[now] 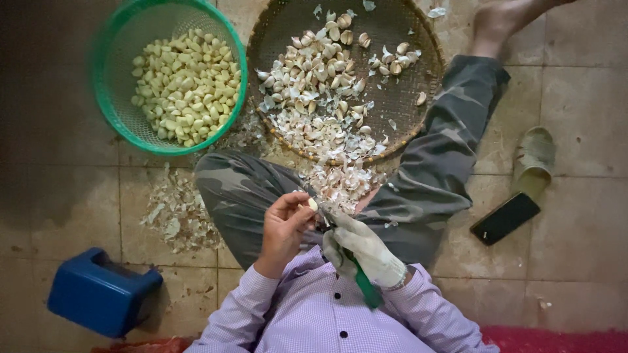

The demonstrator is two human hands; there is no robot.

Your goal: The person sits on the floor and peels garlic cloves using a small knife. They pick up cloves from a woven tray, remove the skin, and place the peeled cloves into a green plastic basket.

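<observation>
While the blue stool [101, 292] sits lower left and the green basket [108, 98] of peeled cloves upper left, the left hand [286, 227] pinches a garlic clove [313, 204] at centre, fingers closed on it. Just right, the gloved right hand [364, 250] grips a green-handled knife [364, 285]. Risk: blade works right beside the bare fingertips; a slip on loose skin could nick them.

A small pale garlic clove [313, 204] sits pinched at the fingertips, a green-handled knife [364, 282] just beside it.
</observation>
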